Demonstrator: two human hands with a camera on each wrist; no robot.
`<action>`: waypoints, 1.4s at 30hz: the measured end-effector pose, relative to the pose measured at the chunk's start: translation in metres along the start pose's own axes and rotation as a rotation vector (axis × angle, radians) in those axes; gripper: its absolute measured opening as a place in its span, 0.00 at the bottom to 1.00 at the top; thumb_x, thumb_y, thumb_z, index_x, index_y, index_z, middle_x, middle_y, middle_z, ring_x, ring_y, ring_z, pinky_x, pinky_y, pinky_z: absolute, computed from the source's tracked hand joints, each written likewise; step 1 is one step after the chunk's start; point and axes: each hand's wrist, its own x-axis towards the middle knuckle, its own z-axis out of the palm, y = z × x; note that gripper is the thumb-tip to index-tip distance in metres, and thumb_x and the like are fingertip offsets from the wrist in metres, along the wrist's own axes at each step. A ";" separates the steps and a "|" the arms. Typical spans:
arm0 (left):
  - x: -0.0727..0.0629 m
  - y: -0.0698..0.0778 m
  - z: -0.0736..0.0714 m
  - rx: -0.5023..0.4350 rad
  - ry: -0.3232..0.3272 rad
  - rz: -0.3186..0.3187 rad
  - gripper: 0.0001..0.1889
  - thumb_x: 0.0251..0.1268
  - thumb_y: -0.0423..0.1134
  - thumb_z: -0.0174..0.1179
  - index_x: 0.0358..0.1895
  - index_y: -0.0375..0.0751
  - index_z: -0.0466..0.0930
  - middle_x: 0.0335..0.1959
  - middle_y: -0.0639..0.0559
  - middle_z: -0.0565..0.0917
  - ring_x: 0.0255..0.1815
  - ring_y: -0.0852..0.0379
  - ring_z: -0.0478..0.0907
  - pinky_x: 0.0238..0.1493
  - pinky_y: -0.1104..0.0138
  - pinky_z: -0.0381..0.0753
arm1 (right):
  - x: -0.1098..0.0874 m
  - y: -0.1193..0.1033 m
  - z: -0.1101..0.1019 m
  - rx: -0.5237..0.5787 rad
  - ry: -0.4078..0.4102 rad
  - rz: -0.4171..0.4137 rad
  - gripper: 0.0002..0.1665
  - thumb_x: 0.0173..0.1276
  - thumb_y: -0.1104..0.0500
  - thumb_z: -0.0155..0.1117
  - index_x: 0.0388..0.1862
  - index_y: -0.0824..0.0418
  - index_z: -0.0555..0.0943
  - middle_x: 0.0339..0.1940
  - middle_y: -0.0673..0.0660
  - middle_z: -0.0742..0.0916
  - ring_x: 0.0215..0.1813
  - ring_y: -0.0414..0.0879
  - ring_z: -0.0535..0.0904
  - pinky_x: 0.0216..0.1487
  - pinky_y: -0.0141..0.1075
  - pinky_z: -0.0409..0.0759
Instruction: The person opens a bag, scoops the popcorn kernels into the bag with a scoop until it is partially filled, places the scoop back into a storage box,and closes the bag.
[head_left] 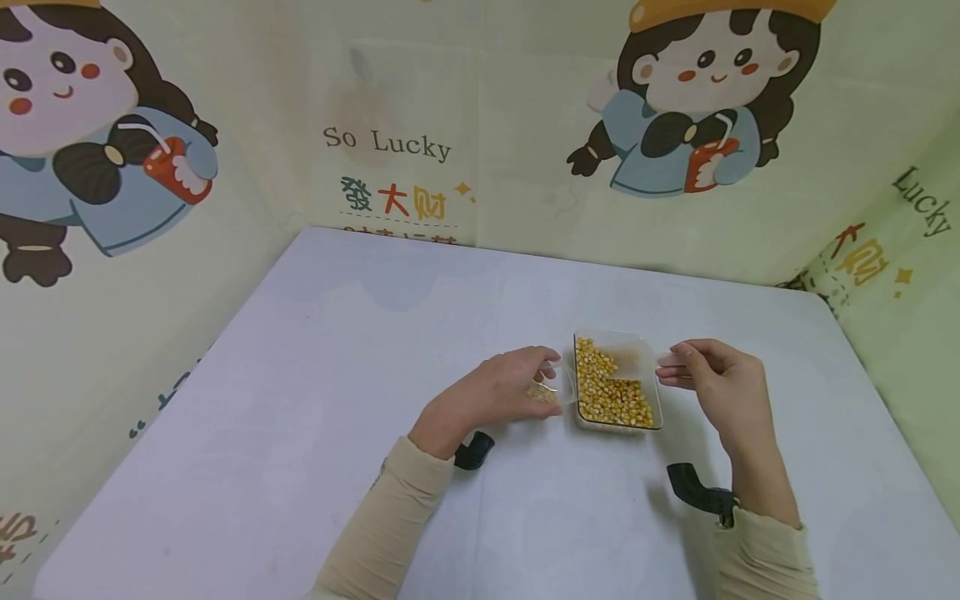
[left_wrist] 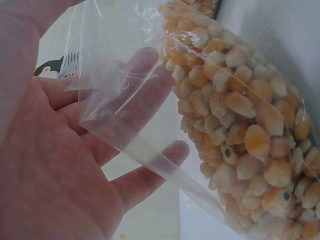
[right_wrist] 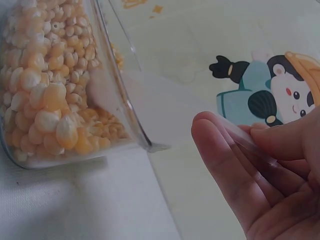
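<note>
My left hand (head_left: 502,387) holds the upper part of a clear plastic bag (head_left: 542,392), thumb and fingers on either side. Yellow corn kernels (left_wrist: 250,115) fill the bag's lower part in the left wrist view, and some fingers show through the film. Just right of the bag stands a clear rectangular container (head_left: 618,430) with more corn kernels (head_left: 611,404). My right hand (head_left: 723,383) pinches the handle of a translucent white scoop (right_wrist: 165,107) between thumb and fingers. The scoop's wide end lies inside the container, among the kernels; its exact shape is blurred.
All this is on a white table (head_left: 360,333). A printed cream backdrop (head_left: 525,108) rises behind and at both sides. Black curved wrist mounts (head_left: 697,492) stick out below both hands.
</note>
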 end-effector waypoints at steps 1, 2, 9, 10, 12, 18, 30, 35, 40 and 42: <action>0.000 0.000 0.000 -0.001 0.000 0.000 0.37 0.63 0.52 0.67 0.71 0.44 0.64 0.59 0.54 0.82 0.60 0.60 0.77 0.60 0.66 0.76 | 0.000 0.000 0.000 0.005 -0.005 0.006 0.21 0.78 0.53 0.52 0.53 0.70 0.79 0.33 0.45 0.89 0.34 0.38 0.89 0.40 0.27 0.84; 0.000 0.001 0.000 -0.001 0.000 -0.001 0.37 0.63 0.52 0.67 0.71 0.44 0.64 0.59 0.54 0.82 0.60 0.59 0.77 0.60 0.66 0.76 | 0.000 0.000 -0.001 0.007 -0.009 0.012 0.21 0.78 0.53 0.52 0.53 0.70 0.78 0.33 0.45 0.89 0.34 0.38 0.89 0.40 0.27 0.84; 0.000 0.001 0.000 0.001 0.003 0.004 0.37 0.63 0.52 0.67 0.71 0.43 0.64 0.59 0.53 0.82 0.59 0.59 0.78 0.60 0.65 0.76 | 0.000 0.001 -0.003 0.034 -0.029 0.039 0.21 0.78 0.53 0.52 0.54 0.70 0.77 0.32 0.42 0.89 0.34 0.38 0.89 0.40 0.27 0.84; 0.000 0.001 0.000 0.002 0.003 0.004 0.37 0.62 0.52 0.67 0.71 0.43 0.64 0.59 0.53 0.82 0.59 0.59 0.78 0.60 0.66 0.76 | 0.001 0.002 -0.004 0.039 -0.032 0.041 0.21 0.78 0.53 0.52 0.54 0.71 0.77 0.32 0.42 0.89 0.34 0.38 0.89 0.39 0.27 0.85; 0.000 0.001 -0.001 0.002 0.003 0.003 0.37 0.62 0.52 0.67 0.71 0.43 0.64 0.59 0.54 0.82 0.59 0.59 0.78 0.60 0.66 0.76 | 0.002 0.003 -0.004 0.047 -0.036 0.046 0.21 0.78 0.53 0.52 0.54 0.71 0.77 0.32 0.41 0.89 0.33 0.38 0.89 0.39 0.28 0.85; -0.001 0.002 -0.002 0.007 0.003 -0.002 0.37 0.63 0.52 0.67 0.71 0.44 0.64 0.59 0.54 0.82 0.59 0.59 0.78 0.60 0.66 0.77 | 0.002 0.004 -0.005 0.057 -0.053 0.060 0.23 0.79 0.53 0.52 0.55 0.73 0.76 0.31 0.40 0.89 0.33 0.38 0.89 0.39 0.29 0.85; -0.001 0.000 -0.001 -0.004 0.006 -0.008 0.37 0.63 0.52 0.67 0.71 0.45 0.64 0.59 0.54 0.82 0.59 0.60 0.78 0.60 0.66 0.76 | 0.002 0.006 -0.005 0.061 -0.089 0.077 0.24 0.79 0.54 0.51 0.56 0.75 0.75 0.30 0.42 0.89 0.33 0.40 0.89 0.39 0.31 0.86; -0.001 0.000 -0.002 0.001 0.007 -0.003 0.37 0.63 0.53 0.67 0.71 0.44 0.64 0.59 0.54 0.82 0.59 0.60 0.78 0.59 0.66 0.77 | 0.003 0.008 -0.007 0.066 -0.110 0.094 0.24 0.79 0.54 0.50 0.57 0.76 0.74 0.31 0.41 0.88 0.33 0.39 0.88 0.39 0.30 0.85; -0.001 0.000 -0.003 0.008 0.004 -0.003 0.37 0.63 0.53 0.66 0.72 0.44 0.64 0.59 0.54 0.82 0.59 0.59 0.78 0.59 0.66 0.77 | 0.003 0.008 -0.007 0.054 -0.112 0.109 0.24 0.80 0.54 0.49 0.58 0.76 0.74 0.30 0.41 0.88 0.33 0.38 0.88 0.38 0.30 0.85; -0.002 0.000 -0.003 0.009 0.003 -0.003 0.37 0.64 0.53 0.66 0.72 0.44 0.64 0.59 0.54 0.82 0.59 0.59 0.78 0.59 0.66 0.77 | 0.003 0.008 -0.007 0.054 -0.111 0.112 0.24 0.80 0.54 0.50 0.58 0.76 0.74 0.30 0.41 0.88 0.33 0.39 0.88 0.38 0.31 0.86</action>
